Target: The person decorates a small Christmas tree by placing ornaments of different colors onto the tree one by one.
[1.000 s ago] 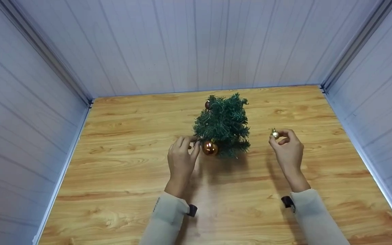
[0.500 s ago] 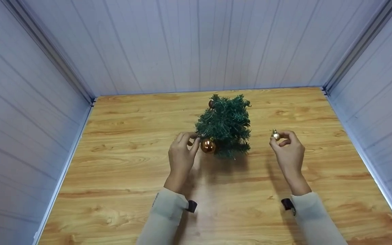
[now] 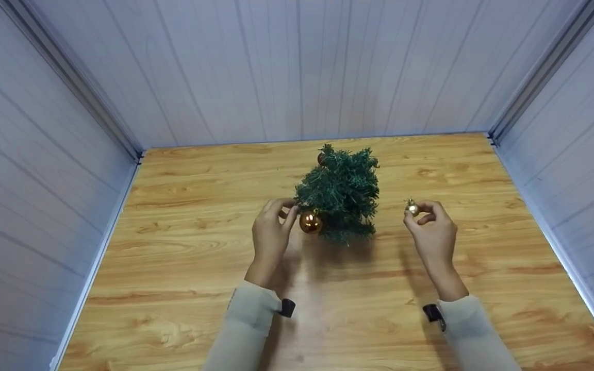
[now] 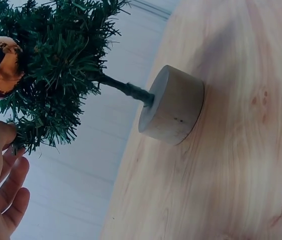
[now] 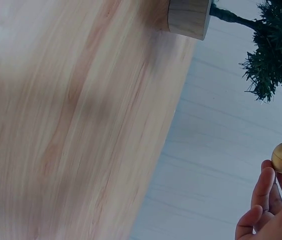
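A small artificial Christmas tree (image 3: 339, 193) stands upright on a round wooden base (image 4: 173, 105). My left hand (image 3: 270, 232) is at the tree's left side, thumb and finger pinching a branch tip, as the left wrist view shows. Close beside those fingers hangs a shiny copper-coloured bauble (image 3: 310, 222). To the right of the tree, apart from it, my right hand (image 3: 435, 232) pinches a small gold bauble (image 3: 412, 208) between thumb and fingertips, its cap upward. A dark red bauble (image 3: 321, 158) shows near the top, partly behind the branches.
The tree is on a wood-grain table (image 3: 183, 309). Pale panelled walls enclose it at the back (image 3: 276, 67), the left (image 3: 34, 196) and the right (image 3: 575, 154). Both sleeves carry a small black wrist device.
The tree has turned a little, its copper-coloured bauble shifting left towards my left hand. My left hand has drawn slightly left with the branch. The right hand still holds the gold bauble, almost in place.
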Available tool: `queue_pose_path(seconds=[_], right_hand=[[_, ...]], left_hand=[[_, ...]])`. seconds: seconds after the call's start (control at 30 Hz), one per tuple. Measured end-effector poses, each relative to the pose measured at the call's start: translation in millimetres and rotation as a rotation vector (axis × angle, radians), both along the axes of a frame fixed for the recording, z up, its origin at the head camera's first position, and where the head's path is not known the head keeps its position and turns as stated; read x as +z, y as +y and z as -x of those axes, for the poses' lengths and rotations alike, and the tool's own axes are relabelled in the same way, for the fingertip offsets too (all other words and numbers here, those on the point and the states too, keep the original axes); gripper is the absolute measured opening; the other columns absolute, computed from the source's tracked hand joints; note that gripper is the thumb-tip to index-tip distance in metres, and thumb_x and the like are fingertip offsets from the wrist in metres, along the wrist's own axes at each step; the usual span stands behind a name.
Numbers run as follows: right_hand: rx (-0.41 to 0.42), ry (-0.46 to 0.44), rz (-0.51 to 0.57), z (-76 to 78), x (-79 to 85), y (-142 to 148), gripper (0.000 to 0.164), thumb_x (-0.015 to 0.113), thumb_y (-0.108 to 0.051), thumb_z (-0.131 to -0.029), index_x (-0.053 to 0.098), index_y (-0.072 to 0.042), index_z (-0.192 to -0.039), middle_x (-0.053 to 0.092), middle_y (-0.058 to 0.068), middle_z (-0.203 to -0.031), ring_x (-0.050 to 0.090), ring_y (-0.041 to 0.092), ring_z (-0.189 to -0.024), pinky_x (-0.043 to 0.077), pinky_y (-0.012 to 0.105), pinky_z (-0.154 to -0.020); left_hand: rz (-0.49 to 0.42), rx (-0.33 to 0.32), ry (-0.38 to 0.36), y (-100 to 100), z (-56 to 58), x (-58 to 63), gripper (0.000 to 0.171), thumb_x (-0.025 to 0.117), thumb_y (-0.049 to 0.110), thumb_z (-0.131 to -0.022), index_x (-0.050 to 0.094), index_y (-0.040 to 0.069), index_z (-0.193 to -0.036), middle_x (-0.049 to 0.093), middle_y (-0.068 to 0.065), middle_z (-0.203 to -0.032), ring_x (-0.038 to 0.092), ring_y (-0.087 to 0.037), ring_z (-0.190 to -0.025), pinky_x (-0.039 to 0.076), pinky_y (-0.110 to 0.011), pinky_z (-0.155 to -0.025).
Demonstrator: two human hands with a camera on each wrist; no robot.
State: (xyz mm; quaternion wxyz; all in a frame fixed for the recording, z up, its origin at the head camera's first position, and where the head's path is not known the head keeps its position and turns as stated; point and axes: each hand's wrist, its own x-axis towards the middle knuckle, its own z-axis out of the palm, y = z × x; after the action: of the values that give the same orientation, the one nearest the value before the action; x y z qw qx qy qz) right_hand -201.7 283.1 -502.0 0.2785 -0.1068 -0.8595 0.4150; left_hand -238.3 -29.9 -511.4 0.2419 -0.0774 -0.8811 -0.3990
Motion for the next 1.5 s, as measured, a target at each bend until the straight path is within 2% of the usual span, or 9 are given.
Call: queue_pose_path(seconds=[0.43,0.57,0.67,0.73,0.87,0.97,1.13,1.3,1.5], right_hand=[[0.024,0.016,0.018,-3.7,-1.6,-6.8,0.018,0.076,-0.013,-0.082,0.07,-0.009,-0.098,0.073,0.004,-0.092,0.054,0.009,-0.064,0.038,0.017,-0.053],[0.027,0.019,0.017,-5.2,-1.6,-7.7,0.017,0.076,-0.013,-0.083,0.07,-0.009,-0.099,0.073,0.005,-0.092,0.054,0.007,-0.064,0.037,0.017,-0.052],[0.035,0.031,0.015,-7.0,-0.1,-7.9,0.018,0.075,-0.013,-0.084,0.07,-0.008,-0.1,0.073,0.006,-0.093,0.054,0.007,-0.064,0.037,0.016,-0.051],[0.041,0.039,0.017,-7.9,1.3,-8.0,0.018,0.075,-0.013,-0.084,0.07,-0.007,-0.101,0.073,0.006,-0.094,0.054,0.006,-0.064,0.038,0.016,-0.051],[0.041,0.041,0.014,-8.7,3.1,-8.3,0.018,0.075,-0.013,-0.084,0.069,-0.008,-0.101,0.072,0.004,-0.094,0.054,0.004,-0.065,0.038,0.017,-0.052],[0.038,0.04,0.016,-8.9,3.5,-9.2,0.019,0.075,-0.014,-0.084,0.069,-0.009,-0.1,0.071,0.003,-0.094,0.054,0.004,-0.066,0.038,0.017,-0.053],[0.045,0.044,0.021,-8.7,3.0,-12.2,0.02,0.076,-0.014,-0.083,0.069,-0.009,-0.101,0.071,0.002,-0.093,0.055,0.005,-0.066,0.038,0.017,-0.052],[0.043,0.045,0.018,-8.5,2.2,-14.1,0.02,0.076,-0.013,-0.083,0.07,-0.008,-0.101,0.072,0.003,-0.093,0.054,0.004,-0.064,0.038,0.014,-0.05],[0.038,0.049,0.019,-9.6,3.1,-15.3,0.02,0.076,-0.013,-0.082,0.07,-0.008,-0.1,0.072,0.003,-0.092,0.055,0.004,-0.064,0.038,0.014,-0.049]], left_hand=[[-0.029,-0.013,-0.056,-8.9,6.4,-3.6,0.016,0.066,0.027,-0.095,0.073,0.019,-0.107,0.07,0.003,-0.099,0.062,-0.009,-0.074,0.05,-0.03,-0.062],[-0.118,-0.031,-0.051,-7.6,4.3,-4.0,0.021,0.064,0.026,-0.096,0.07,0.016,-0.114,0.069,0.002,-0.103,0.062,-0.012,-0.074,0.049,-0.03,-0.064],[-0.277,-0.021,-0.068,-0.9,-8.2,-9.1,0.026,0.061,0.02,-0.098,0.064,0.012,-0.123,0.068,-0.002,-0.108,0.062,-0.017,-0.08,0.05,-0.031,-0.069],[-0.409,-0.026,-0.096,7.2,-22.3,-15.5,0.031,0.058,0.015,-0.099,0.058,0.01,-0.129,0.066,-0.004,-0.114,0.061,-0.021,-0.088,0.05,-0.032,-0.075],[-0.586,-0.083,-0.175,29.6,-50.7,-29.0,0.047,0.058,0.013,-0.097,0.044,0.009,-0.141,0.057,-0.01,-0.125,0.057,-0.029,-0.102,0.049,-0.04,-0.085],[-0.582,-0.115,-0.222,45.7,-62.5,-35.3,0.061,0.065,0.023,-0.094,0.037,0.008,-0.146,0.053,-0.014,-0.13,0.056,-0.031,-0.109,0.048,-0.05,-0.09],[-0.531,-0.113,-0.262,62.3,-64.3,-40.0,0.078,0.075,0.04,-0.086,0.036,0.008,-0.146,0.053,-0.01,-0.13,0.057,-0.027,-0.113,0.043,-0.051,-0.098],[-0.541,-0.106,-0.282,67.3,-63.0,-40.7,0.074,0.076,0.038,-0.085,0.041,0.01,-0.143,0.058,-0.007,-0.127,0.059,-0.023,-0.109,0.044,-0.051,-0.097],[-0.542,-0.128,-0.248,64.4,-62.2,-42.8,0.065,0.073,0.034,-0.088,0.045,0.009,-0.141,0.062,-0.009,-0.123,0.06,-0.027,-0.107,0.044,-0.053,-0.096]])
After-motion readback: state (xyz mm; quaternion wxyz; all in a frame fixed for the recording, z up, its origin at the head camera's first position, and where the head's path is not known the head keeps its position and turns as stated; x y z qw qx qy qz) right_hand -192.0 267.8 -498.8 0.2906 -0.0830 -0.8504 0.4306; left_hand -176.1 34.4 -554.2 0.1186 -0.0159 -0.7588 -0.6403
